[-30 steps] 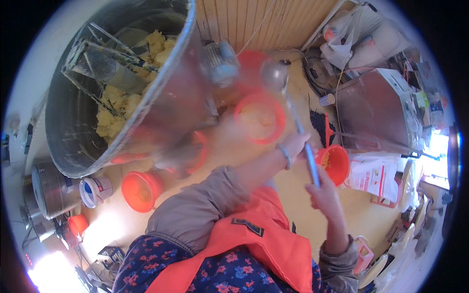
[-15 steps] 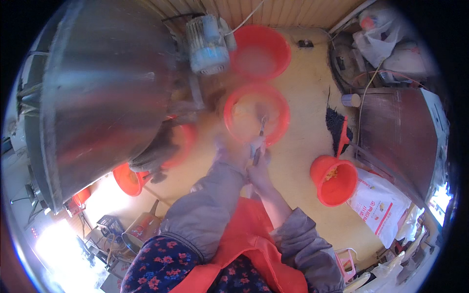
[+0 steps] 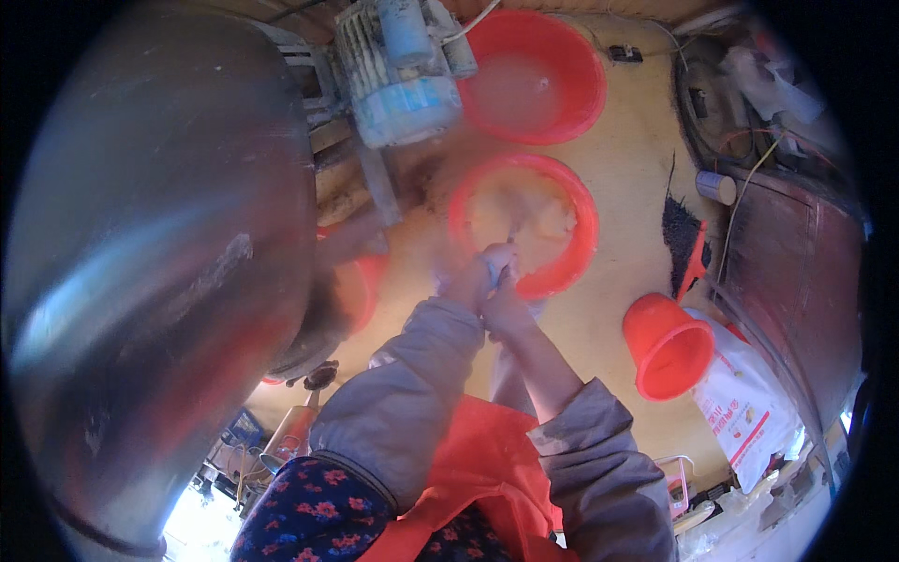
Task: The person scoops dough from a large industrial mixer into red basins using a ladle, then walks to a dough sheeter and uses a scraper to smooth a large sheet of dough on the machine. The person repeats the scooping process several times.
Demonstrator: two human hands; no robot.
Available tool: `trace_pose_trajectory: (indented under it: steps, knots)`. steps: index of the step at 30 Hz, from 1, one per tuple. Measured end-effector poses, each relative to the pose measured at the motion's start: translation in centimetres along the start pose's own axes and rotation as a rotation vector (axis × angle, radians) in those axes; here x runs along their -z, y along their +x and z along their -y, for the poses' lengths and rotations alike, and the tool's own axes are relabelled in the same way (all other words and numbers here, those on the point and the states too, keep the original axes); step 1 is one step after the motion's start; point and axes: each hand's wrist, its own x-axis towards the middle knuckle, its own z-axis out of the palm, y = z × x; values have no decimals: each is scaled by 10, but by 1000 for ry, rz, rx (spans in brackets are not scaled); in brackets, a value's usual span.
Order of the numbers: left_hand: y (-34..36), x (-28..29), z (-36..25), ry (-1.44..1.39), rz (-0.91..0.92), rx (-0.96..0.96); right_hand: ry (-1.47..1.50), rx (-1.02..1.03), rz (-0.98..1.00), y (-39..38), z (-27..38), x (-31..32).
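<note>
A red basin (image 3: 588, 229) stands on the floor in front of me, holding a pale yellowish mash or liquid with a lumpy edge at its right. Both my left hand (image 3: 476, 274) and my right hand (image 3: 508, 309) are wrapped round the handle of a long-handled tool (image 3: 513, 231), close together at the basin's near rim. The tool's working end reaches into the mixture; it is blurred, so its kind cannot be made out. My fingers cover most of the handle.
Behind stands a second red basin (image 3: 599, 84) with cloudy contents, beside a motor (image 3: 403, 103). A large metal drum (image 3: 169, 215) fills the left. At right are a red bucket (image 3: 646, 328), a white sack (image 3: 749, 412), a dark pile (image 3: 682, 239) and a metal cabinet (image 3: 796, 244).
The view has shifted, and the drum and motor now look larger. My hands have moved closer to the basin's near rim, both still gripping the tool, with less of its handle showing.
</note>
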Motion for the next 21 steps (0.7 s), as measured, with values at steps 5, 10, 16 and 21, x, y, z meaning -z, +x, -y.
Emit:
trace_pose_trajectory:
  steps: [5,10,16,21]
  knots:
    - [25,11,-24,-21,-126,-64,35,40,69,47,15,14]
    - [66,19,-31,-9,-220,-102,287,29,125,105,-17,15]
    - [98,7,6,128,-381,-116,409,-27,205,127,-86,50]
    - [114,41,47,722,-303,-236,-101,173,-7,123,-146,-8]
